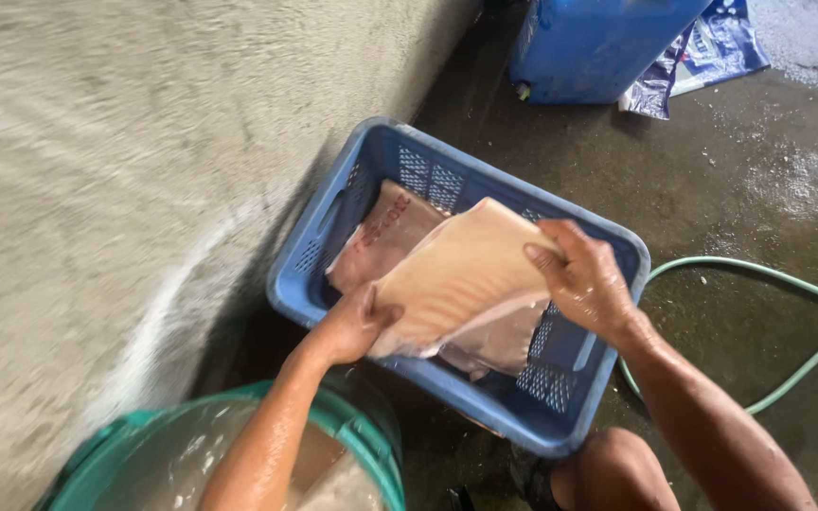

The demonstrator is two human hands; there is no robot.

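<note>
A pale, wet slab of meat with skin [456,274] hangs over a blue plastic crate [560,407] on the floor. My left hand [352,326] grips its near lower corner. My right hand [584,279] pinches its far upper edge. Another pale slab with a red stamp [381,232] lies in the crate underneath, at the far left end. More pale pieces [504,345] lie beneath the held slab.
A rough concrete wall [115,189] fills the left. A green tub of cloudy water [362,445] stands below my left arm. A green hose [788,369] curls on the wet floor at right. A blue container [589,47] and a plastic bag [712,47] stand at the back.
</note>
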